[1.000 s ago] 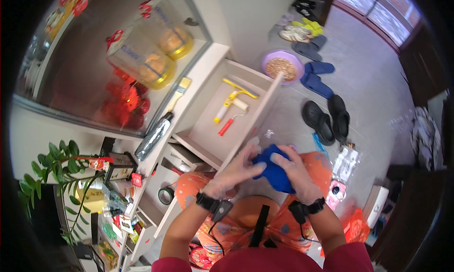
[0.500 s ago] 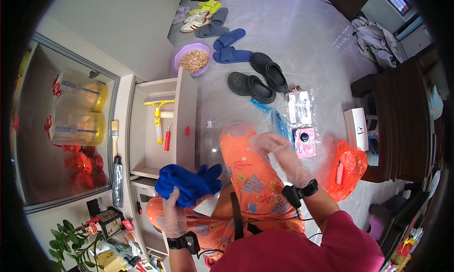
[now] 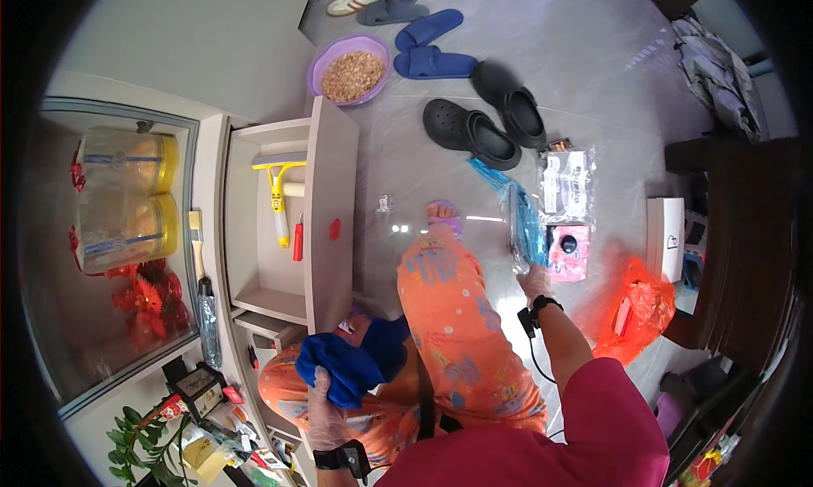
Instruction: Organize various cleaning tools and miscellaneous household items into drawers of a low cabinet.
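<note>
Bunched blue cloth (image 3: 347, 370) hangs over my left knee, soft and folded. My left hand (image 3: 325, 406), in a clear thin glove, is closed on its near edge. On the right, my right hand (image 3: 534, 282), gloved the same way, reaches down to the floor. Its fingers are closed at the near end of a long blue and clear plastic bag (image 3: 529, 220). Beside that bag lie a pink packet (image 3: 569, 254) with a dark round spot and a clear printed plastic bag (image 3: 566, 186).
An open drawer (image 3: 330, 224) at left holds a yellow-handled squeegee (image 3: 278, 201) and a red-handled tool (image 3: 298, 241). Black clogs (image 3: 461, 131), blue slippers (image 3: 434, 63) and a purple basin (image 3: 318, 72) stand ahead. An orange plastic bag (image 3: 648, 301) and white box (image 3: 669, 237) are at right.
My right hand has moved from above my right knee down and right to the blue plastic bag. The blue cloth stays in my left hand, its folds sagging lower. The view has shifted slightly.
</note>
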Demonstrator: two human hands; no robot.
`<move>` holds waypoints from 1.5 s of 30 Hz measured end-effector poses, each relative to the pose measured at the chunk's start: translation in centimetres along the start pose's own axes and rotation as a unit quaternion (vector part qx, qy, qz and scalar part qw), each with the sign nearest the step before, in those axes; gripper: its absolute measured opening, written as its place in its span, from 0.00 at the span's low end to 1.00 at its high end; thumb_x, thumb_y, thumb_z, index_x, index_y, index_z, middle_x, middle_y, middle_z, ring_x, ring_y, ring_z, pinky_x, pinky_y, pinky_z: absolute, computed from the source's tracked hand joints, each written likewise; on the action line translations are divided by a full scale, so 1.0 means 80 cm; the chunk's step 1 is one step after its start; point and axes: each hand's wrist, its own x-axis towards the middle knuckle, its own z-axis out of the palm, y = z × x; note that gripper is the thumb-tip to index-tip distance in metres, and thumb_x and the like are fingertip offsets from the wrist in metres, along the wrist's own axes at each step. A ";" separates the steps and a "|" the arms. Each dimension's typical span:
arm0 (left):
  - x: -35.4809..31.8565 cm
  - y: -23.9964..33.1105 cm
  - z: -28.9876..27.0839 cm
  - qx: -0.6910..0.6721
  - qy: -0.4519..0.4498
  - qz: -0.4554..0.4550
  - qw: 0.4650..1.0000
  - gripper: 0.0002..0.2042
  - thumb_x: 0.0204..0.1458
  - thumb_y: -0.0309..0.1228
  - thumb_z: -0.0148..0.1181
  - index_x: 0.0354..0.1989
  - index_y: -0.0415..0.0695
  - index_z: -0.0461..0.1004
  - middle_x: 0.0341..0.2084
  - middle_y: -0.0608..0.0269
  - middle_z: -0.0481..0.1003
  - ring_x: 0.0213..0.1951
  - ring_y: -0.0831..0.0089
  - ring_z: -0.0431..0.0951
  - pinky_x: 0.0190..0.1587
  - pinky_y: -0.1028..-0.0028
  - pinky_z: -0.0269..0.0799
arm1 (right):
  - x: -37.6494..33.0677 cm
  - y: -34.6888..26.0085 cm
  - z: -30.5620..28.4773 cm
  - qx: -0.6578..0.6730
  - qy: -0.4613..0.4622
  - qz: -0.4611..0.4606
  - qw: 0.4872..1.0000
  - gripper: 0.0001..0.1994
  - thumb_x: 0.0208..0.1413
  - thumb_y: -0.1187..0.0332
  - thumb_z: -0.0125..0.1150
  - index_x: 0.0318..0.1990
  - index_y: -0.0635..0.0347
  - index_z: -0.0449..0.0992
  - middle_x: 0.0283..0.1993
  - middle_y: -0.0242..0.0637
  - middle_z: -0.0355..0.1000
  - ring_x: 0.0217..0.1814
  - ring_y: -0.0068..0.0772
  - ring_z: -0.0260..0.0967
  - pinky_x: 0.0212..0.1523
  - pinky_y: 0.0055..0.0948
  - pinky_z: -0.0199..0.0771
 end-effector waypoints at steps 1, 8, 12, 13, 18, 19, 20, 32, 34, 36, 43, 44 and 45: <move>0.005 -0.003 0.000 -0.006 -0.003 0.002 1.000 0.37 0.48 0.52 0.63 0.60 0.41 0.60 0.51 0.59 0.71 0.51 0.63 0.74 0.53 0.63 0.71 | 0.009 -0.026 -0.022 0.020 -0.066 0.032 0.997 0.33 0.45 0.54 0.67 0.56 0.65 0.67 0.55 0.58 0.67 0.60 0.53 0.64 0.59 0.40 0.66; 0.015 0.013 0.046 0.005 0.013 -0.024 1.000 0.36 0.46 0.46 0.68 0.60 0.44 0.60 0.50 0.60 0.71 0.50 0.62 0.73 0.55 0.62 0.70 | 0.094 -0.070 0.009 -0.055 0.023 0.102 0.993 0.64 0.30 0.42 0.75 0.67 0.72 0.40 0.67 0.63 0.49 0.71 0.54 0.46 0.67 0.37 0.54; 0.031 0.010 0.037 -0.004 0.011 -0.045 0.999 0.37 0.42 0.46 0.72 0.59 0.44 0.61 0.48 0.65 0.70 0.50 0.68 0.72 0.53 0.68 0.69 | 0.108 -0.083 0.003 -0.051 0.092 0.143 0.984 0.47 0.35 0.43 0.69 0.59 0.68 0.60 0.48 0.52 0.73 0.53 0.50 0.71 0.54 0.39 0.69; 0.031 0.012 0.038 -0.006 0.013 -0.047 0.999 0.37 0.42 0.46 0.72 0.59 0.44 0.61 0.48 0.65 0.70 0.50 0.68 0.72 0.53 0.68 0.69 | 0.118 -0.068 0.007 -0.022 0.045 0.152 0.987 0.40 0.37 0.46 0.67 0.54 0.65 0.67 0.46 0.53 0.74 0.51 0.51 0.71 0.53 0.40 0.70; 0.031 0.023 0.054 -0.046 0.006 -0.053 0.998 0.38 0.41 0.45 0.72 0.59 0.45 0.62 0.47 0.66 0.70 0.48 0.69 0.73 0.51 0.69 0.70 | 0.133 -0.009 0.030 -0.026 0.032 0.036 0.999 0.22 0.42 0.55 0.57 0.45 0.56 0.77 0.42 0.56 0.75 0.48 0.54 0.72 0.50 0.44 0.70; 0.030 0.020 0.051 -0.049 0.003 -0.049 0.998 0.38 0.41 0.45 0.72 0.59 0.45 0.62 0.47 0.66 0.70 0.48 0.69 0.73 0.51 0.69 0.70 | 0.132 -0.003 0.029 0.003 0.046 0.017 0.999 0.21 0.43 0.56 0.56 0.43 0.57 0.77 0.40 0.55 0.75 0.45 0.54 0.72 0.48 0.43 0.70; 0.031 0.014 0.046 -0.045 -0.005 -0.041 0.998 0.37 0.41 0.45 0.72 0.59 0.44 0.61 0.47 0.66 0.71 0.48 0.70 0.73 0.51 0.69 0.71 | 0.131 0.003 0.027 0.033 0.061 -0.003 0.998 0.20 0.44 0.57 0.55 0.42 0.59 0.77 0.37 0.54 0.75 0.43 0.54 0.73 0.45 0.42 0.70; -0.036 0.027 0.044 -0.099 -0.096 0.004 0.990 0.33 0.46 0.41 0.69 0.59 0.45 0.61 0.49 0.61 0.69 0.51 0.66 0.72 0.54 0.65 0.70 | -0.010 -0.009 -0.111 0.586 -0.143 -0.037 0.797 0.08 0.41 0.74 0.49 0.31 0.62 0.71 0.25 0.33 0.68 0.22 0.27 0.63 0.24 0.24 0.65; -0.047 0.031 0.053 -0.112 -0.123 0.025 0.986 0.33 0.47 0.41 0.68 0.59 0.45 0.60 0.50 0.61 0.69 0.51 0.65 0.72 0.54 0.64 0.70 | -0.028 -0.004 -0.123 0.579 -0.160 -0.033 0.799 0.09 0.41 0.74 0.48 0.32 0.63 0.71 0.25 0.34 0.68 0.23 0.27 0.64 0.23 0.24 0.66; -0.062 0.033 0.059 -0.163 -0.201 0.029 0.966 0.31 0.50 0.39 0.66 0.59 0.44 0.59 0.50 0.60 0.69 0.52 0.64 0.71 0.54 0.62 0.70 | -0.056 0.001 -0.145 0.596 -0.124 -0.072 0.790 0.09 0.40 0.74 0.50 0.32 0.63 0.71 0.25 0.34 0.68 0.22 0.27 0.64 0.21 0.26 0.66; -0.066 0.006 0.018 -0.137 -0.194 0.049 0.970 0.26 0.49 0.31 0.66 0.56 0.42 0.63 0.50 0.59 0.70 0.49 0.66 0.73 0.56 0.65 0.67 | -0.207 -0.055 -0.243 0.551 -0.020 -0.177 0.815 0.10 0.45 0.79 0.47 0.34 0.62 0.74 0.23 0.26 0.66 0.22 0.18 0.62 0.22 0.20 0.62; -0.070 0.005 0.016 -0.146 -0.195 0.054 0.968 0.26 0.49 0.31 0.66 0.56 0.42 0.63 0.50 0.59 0.70 0.49 0.66 0.73 0.56 0.65 0.67 | -0.234 -0.063 -0.265 0.556 -0.026 -0.181 0.811 0.11 0.44 0.79 0.47 0.35 0.62 0.74 0.24 0.26 0.66 0.23 0.18 0.61 0.23 0.20 0.62; -0.075 0.006 0.019 -0.093 -0.242 0.061 0.964 0.28 0.48 0.31 0.67 0.57 0.43 0.63 0.50 0.59 0.70 0.50 0.67 0.73 0.56 0.66 0.67 | -0.253 -0.063 -0.281 0.572 -0.043 -0.185 0.798 0.13 0.43 0.79 0.46 0.37 0.62 0.75 0.25 0.26 0.67 0.23 0.18 0.61 0.24 0.19 0.61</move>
